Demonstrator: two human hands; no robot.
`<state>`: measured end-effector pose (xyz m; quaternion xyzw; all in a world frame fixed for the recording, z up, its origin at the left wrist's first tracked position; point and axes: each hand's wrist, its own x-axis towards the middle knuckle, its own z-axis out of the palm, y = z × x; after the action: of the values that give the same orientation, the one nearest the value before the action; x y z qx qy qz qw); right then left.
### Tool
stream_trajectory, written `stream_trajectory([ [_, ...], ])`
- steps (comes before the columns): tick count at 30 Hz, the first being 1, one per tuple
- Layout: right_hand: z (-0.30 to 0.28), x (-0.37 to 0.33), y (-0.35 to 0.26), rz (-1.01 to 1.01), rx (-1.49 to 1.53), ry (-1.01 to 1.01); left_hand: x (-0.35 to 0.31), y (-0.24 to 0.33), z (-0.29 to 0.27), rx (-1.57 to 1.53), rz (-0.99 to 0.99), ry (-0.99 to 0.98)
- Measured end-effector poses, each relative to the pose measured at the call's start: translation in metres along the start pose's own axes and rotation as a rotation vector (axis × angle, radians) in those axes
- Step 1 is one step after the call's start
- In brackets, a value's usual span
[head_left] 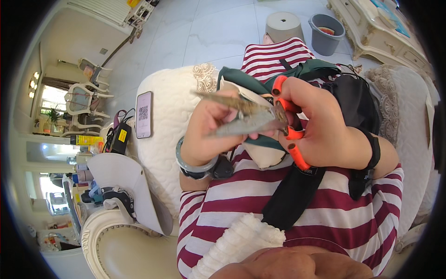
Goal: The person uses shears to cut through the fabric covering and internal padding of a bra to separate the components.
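Note:
My right hand is closed round the orange handles of a pair of scissors. The worn metal blades stand apart and point left, blurred, in front of my left hand. My left fingers are curled behind the blades; what they hold is hidden. Green and cream cloth lies bunched in my lap, under and around both hands. A black strap-like piece hangs down my striped shirt from below the right hand.
A phone lies on the cream quilted seat cover at the left. Beside it are a black box-like device and a white visor hat. Black cloth lies at the right. Ahead stand a stool and a grey bucket.

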<state>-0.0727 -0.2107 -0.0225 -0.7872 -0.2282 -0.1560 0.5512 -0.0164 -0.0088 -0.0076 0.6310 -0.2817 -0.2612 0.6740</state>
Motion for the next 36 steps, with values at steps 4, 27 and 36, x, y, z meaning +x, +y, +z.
stream_trajectory([
  [4, -0.003, 0.005, 0.000, -0.155, -0.069, 0.069, 0.011, 0.015, 0.020, -0.117, -0.255, 0.112],
  [27, -0.058, -0.004, -0.028, 0.237, 0.376, -0.325, -0.007, 0.012, 0.027, 0.166, 0.657, 0.310],
  [36, -0.065, -0.018, -0.023, 0.100, 0.469, -0.645, -0.002, -0.004, 0.024, 0.670, 0.849, 0.506],
])
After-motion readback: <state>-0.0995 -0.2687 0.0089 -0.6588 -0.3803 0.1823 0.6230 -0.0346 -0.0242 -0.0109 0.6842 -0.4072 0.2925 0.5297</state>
